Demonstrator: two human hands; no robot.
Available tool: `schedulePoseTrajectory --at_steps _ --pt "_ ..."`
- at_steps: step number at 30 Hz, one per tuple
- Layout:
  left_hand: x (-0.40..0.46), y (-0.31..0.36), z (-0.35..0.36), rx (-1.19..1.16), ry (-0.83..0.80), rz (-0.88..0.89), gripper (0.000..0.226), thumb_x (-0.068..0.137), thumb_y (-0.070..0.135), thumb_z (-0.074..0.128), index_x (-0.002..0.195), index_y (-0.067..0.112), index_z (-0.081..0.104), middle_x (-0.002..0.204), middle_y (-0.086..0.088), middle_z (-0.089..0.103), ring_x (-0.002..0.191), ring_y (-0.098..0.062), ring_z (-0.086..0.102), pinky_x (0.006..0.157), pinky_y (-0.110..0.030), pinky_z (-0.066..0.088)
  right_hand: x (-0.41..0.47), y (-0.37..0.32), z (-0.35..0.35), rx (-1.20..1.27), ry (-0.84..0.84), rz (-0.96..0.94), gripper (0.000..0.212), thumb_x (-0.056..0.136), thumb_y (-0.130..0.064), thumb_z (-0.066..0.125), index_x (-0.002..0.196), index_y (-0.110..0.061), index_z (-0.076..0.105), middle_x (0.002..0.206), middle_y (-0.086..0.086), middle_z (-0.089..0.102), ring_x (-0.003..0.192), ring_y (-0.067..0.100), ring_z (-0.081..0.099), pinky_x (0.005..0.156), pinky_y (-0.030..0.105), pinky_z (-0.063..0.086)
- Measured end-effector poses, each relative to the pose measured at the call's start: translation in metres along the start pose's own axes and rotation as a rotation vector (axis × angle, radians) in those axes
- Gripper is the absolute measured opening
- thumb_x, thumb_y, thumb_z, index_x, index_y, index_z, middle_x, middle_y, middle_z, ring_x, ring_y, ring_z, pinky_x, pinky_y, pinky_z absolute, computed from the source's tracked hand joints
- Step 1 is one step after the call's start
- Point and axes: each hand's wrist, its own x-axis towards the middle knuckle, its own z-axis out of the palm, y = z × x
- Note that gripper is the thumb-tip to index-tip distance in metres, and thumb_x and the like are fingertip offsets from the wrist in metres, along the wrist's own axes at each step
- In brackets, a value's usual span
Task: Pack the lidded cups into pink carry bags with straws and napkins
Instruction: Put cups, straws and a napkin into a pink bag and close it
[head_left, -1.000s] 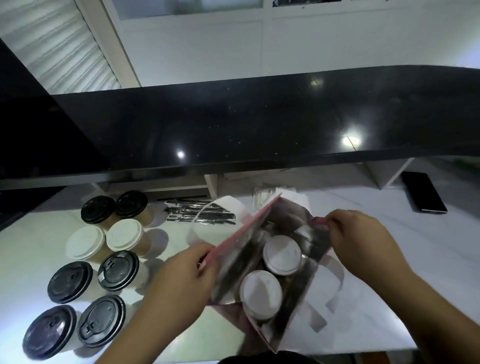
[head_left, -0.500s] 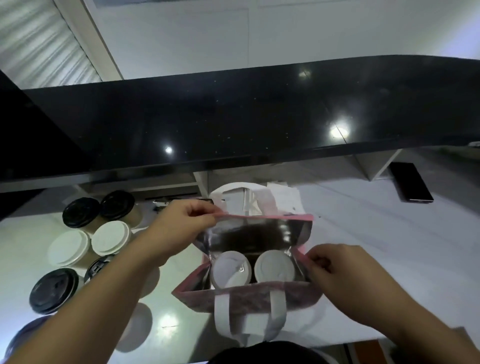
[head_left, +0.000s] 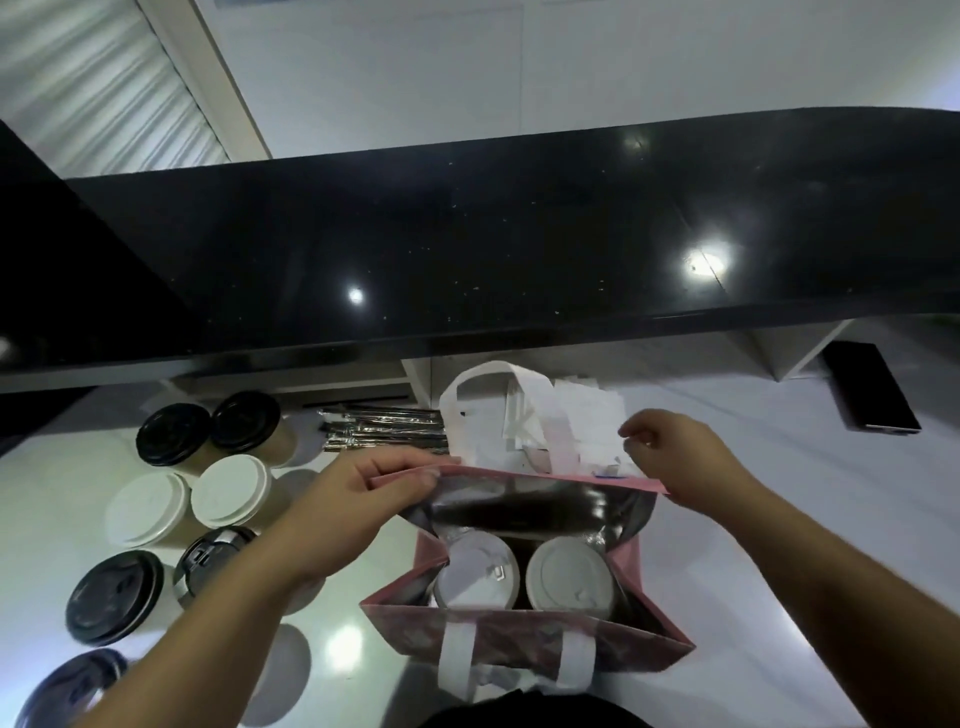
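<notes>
A pink carry bag (head_left: 519, 656) with a silvery lining and white handles stands open on the white table. Two white-lidded cups (head_left: 475, 571) (head_left: 569, 578) sit side by side inside it. My left hand (head_left: 363, 493) pinches the far rim at its left corner. My right hand (head_left: 675, 460) has curled fingers at the far rim's right corner, over the white napkins (head_left: 582, 415) behind the bag, and the far wall stands stretched between both hands. Wrapped straws (head_left: 384, 431) lie behind my left hand.
Several loose cups with black lids (head_left: 174, 434) and white lids (head_left: 231, 491) stand at the left. A black raised counter (head_left: 467, 234) overhangs the back of the table. A dark phone (head_left: 870, 387) lies at the far right.
The bag was turned square to me and set upright. My right hand left the near right rim and went to the far right corner. My left hand stayed on the far left rim.
</notes>
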Motion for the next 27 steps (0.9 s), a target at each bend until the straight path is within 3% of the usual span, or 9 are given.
schedulePoseTrajectory --at_steps 4,7,10,15,20,22,25,27 --pt "0.002 0.000 0.000 -0.016 0.009 0.011 0.024 0.104 0.027 0.061 0.116 0.033 0.081 0.114 0.002 0.080 0.107 -0.016 0.075 0.087 -0.017 0.056 0.051 -0.011 0.032 -0.089 -0.091 -0.094 0.029 0.093 -0.027 0.069 0.122 -0.024 0.069 0.112 -0.007 0.070 0.099 0.017 0.067 0.078 0.024 0.045" --pt "0.005 0.001 0.000 0.045 0.056 0.020 0.023 0.104 0.028 0.063 0.106 0.039 0.083 0.107 0.007 0.081 0.100 -0.008 0.075 0.082 -0.009 0.052 0.075 -0.018 0.049 -0.206 -0.121 -0.143 0.045 0.089 -0.034 0.074 0.132 -0.023 0.065 0.127 0.000 0.067 0.097 0.020 0.066 0.082 0.026 0.049" --pt "0.010 -0.001 -0.004 0.076 0.052 0.013 0.022 0.098 0.040 0.062 0.106 0.043 0.081 0.108 0.010 0.081 0.104 -0.008 0.074 0.088 -0.017 0.056 0.089 -0.018 0.060 -0.279 -0.195 -0.115 0.052 0.090 -0.037 0.071 0.139 -0.024 0.060 0.138 0.002 0.059 0.120 0.024 0.058 0.100 0.034 0.049" --pt "0.015 -0.003 -0.005 0.080 -0.099 -0.036 0.038 0.099 0.055 0.055 0.125 0.038 0.076 0.123 0.008 0.077 0.120 -0.014 0.070 0.109 -0.050 0.048 0.094 -0.005 0.071 -0.372 -0.119 -0.242 0.030 0.097 -0.028 0.059 0.123 -0.018 0.071 0.119 0.010 0.068 0.107 0.030 0.062 0.091 0.037 0.052" --pt "0.015 -0.001 -0.003 0.146 -0.130 -0.029 0.039 0.100 0.059 0.049 0.127 0.043 0.073 0.121 0.013 0.077 0.116 -0.009 0.071 0.108 -0.050 0.049 0.091 -0.009 0.069 -0.314 0.053 -0.271 0.017 0.098 -0.016 0.051 0.092 -0.011 0.066 0.097 0.012 0.069 0.092 0.033 0.061 0.077 0.034 0.042" --pt "0.015 0.000 -0.003 0.142 -0.142 -0.032 0.039 0.101 0.058 0.049 0.127 0.043 0.073 0.121 0.012 0.077 0.114 -0.013 0.073 0.108 -0.049 0.049 0.084 -0.015 0.068 -0.248 0.107 -0.273 0.016 0.097 -0.013 0.055 0.102 -0.006 0.069 0.101 0.014 0.067 0.095 0.035 0.059 0.078 0.036 0.042" --pt "0.013 0.000 -0.004 0.137 -0.162 -0.032 0.038 0.102 0.055 0.047 0.128 0.044 0.073 0.123 0.013 0.077 0.114 -0.014 0.074 0.108 -0.046 0.049 0.081 -0.023 0.068 -0.285 -0.067 -0.318 0.025 0.096 -0.015 0.059 0.118 -0.007 0.067 0.110 0.012 0.066 0.101 0.033 0.060 0.081 0.037 0.047" --pt "0.012 0.001 -0.003 0.133 -0.161 -0.035 0.038 0.102 0.056 0.048 0.127 0.044 0.073 0.124 0.016 0.076 0.120 -0.008 0.070 0.108 -0.045 0.048 0.083 -0.027 0.066 -0.391 -0.244 -0.287 0.034 0.096 -0.021 0.062 0.128 -0.010 0.062 0.122 0.011 0.061 0.111 0.030 0.058 0.094 0.039 0.049"
